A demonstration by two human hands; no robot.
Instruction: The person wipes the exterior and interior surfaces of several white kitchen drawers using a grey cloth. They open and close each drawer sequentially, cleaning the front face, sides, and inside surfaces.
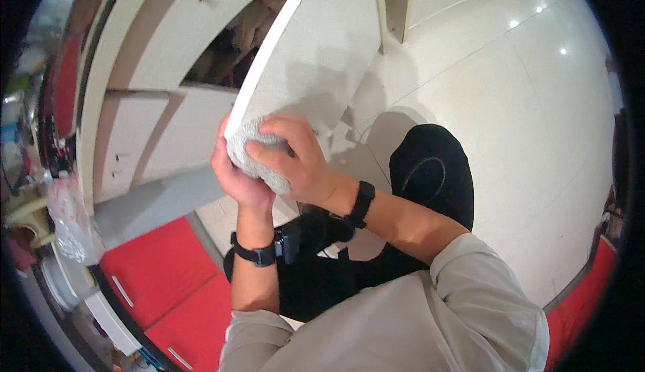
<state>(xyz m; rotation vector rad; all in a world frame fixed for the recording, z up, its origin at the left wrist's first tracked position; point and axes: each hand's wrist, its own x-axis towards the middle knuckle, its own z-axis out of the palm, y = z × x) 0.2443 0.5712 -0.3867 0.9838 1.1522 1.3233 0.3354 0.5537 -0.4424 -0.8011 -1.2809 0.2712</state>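
A grey, fuzzy cloth (pixel 241 143) is bunched around the near corner of an open white cabinet door (pixel 322 65). My right hand (pixel 297 158) presses and grips the cloth on the door's inner side, thumb and fingers bent over it. From the left, my left hand (pixel 239 180) cups the same cloth and the door's edge, its fingers running up along the outer side. Part of the cloth is hidden under my fingers. Each wrist has a black strap.
Behind the door, a dark cabinet opening (pixel 242 29) holds things too dim to name. Red drawer fronts (pixel 161 266) with metal handles stand at lower left, near a clear plastic bag (pixel 75 226). My black-clad knee (pixel 428 170) is over the pale tiled floor (pixel 504 120).
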